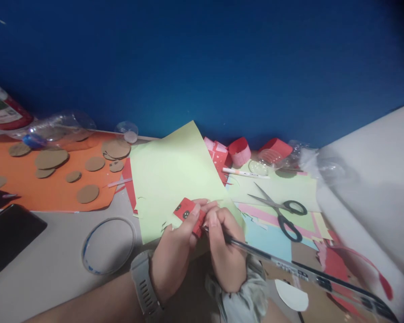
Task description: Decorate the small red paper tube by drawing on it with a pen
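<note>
At the left hand's point(175, 258) fingertips sits a red card point(184, 209), pinched tight; the right hand point(224, 253) grips a pen point(289, 267), tip against the card. Scissors point(280, 211) lie just right of both.

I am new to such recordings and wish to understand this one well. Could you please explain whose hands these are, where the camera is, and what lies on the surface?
There is no machine here. These are one person's two bare hands, filmed by a single camera worn on the head and looking down. The left hand, with a grey watch on its wrist, pinches a small red paper piece marked with black dots. The right hand grips a pen, its tip close to that piece. Under the hands lies a light green sheet. To the right, scissors rest on coloured papers. To the left are cardboard circles on an orange sheet, and a ring lies nearer the camera.
</note>
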The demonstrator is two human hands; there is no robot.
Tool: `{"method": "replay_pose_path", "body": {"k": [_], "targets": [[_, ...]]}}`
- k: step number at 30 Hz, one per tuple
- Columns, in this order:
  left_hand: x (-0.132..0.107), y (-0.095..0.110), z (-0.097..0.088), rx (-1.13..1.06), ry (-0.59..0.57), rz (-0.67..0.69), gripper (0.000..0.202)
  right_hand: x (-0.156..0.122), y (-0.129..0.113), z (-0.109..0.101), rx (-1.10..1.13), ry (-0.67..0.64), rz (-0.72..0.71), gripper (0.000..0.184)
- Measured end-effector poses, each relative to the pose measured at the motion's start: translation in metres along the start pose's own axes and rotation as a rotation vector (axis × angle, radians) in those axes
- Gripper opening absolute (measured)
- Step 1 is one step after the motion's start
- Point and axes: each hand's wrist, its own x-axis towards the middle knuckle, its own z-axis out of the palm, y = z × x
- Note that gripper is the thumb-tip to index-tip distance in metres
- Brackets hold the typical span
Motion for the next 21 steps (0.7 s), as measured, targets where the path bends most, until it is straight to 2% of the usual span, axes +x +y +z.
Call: {"method": "replay_pose_path", "body": {"k": [7, 10, 16, 21], "targets": [[0.0004, 0.0025, 0.0012, -0.014, -0.020, 0.020, 0.034, -0.0003, 0.0002, 0.0003, 0.003, 0.027, 0.002, 0.029], [-0.0003, 0.0039, 0.0023, -0.007, -0.024, 0.016, 0.031, 0.0002, -0.0011, 0.0004, -0.012, -0.001, -0.015, 0.030], [-0.0016, 0.0030, 0.0027, -0.029, 0.000, -0.018, 0.038, -0.0002, -0.0017, 0.0005, -0.013, 0.035, -0.014, 0.029], [-0.0020, 0.0047, 0.0051, -0.032, -0.033, 0.009, 0.031, -0.0009, -0.0009, -0.0008, -0.023, -0.031, -0.017, 0.030]]}}
